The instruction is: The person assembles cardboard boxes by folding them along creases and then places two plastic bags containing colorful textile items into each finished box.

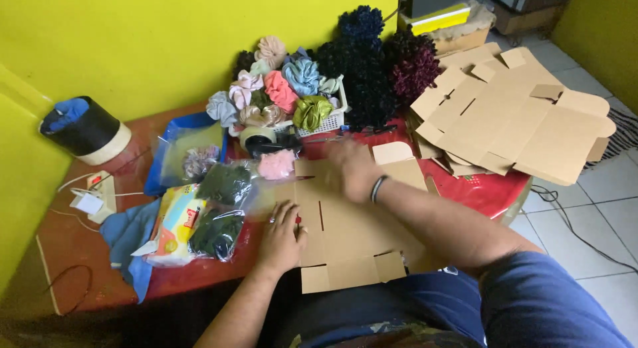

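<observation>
Flat cardboard box (345,235) lies on the red table (485,188), at its near edge. Left hand (282,235) spread flat, pressing the box's left side. Right hand (352,170) blurred over the far flap; can't tell its grip. Bagged scrunchies (222,208) just left.

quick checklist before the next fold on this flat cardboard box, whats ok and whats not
1. Left hand pressing flat on the cardboard blank: ok.
2. Right hand placed on the blank's far edge: cannot tell, it is motion-blurred.
3. Blank fully supported by the red table: not ok, its near edge overhangs toward the lap.
4. Bagged scrunchies off the blank: ok, they lie just beside its left edge.
5. Tape dispenser close by: ok, just beyond the blank.
6. Stack of spare blanks apart from the work: ok, off to the right.
</observation>
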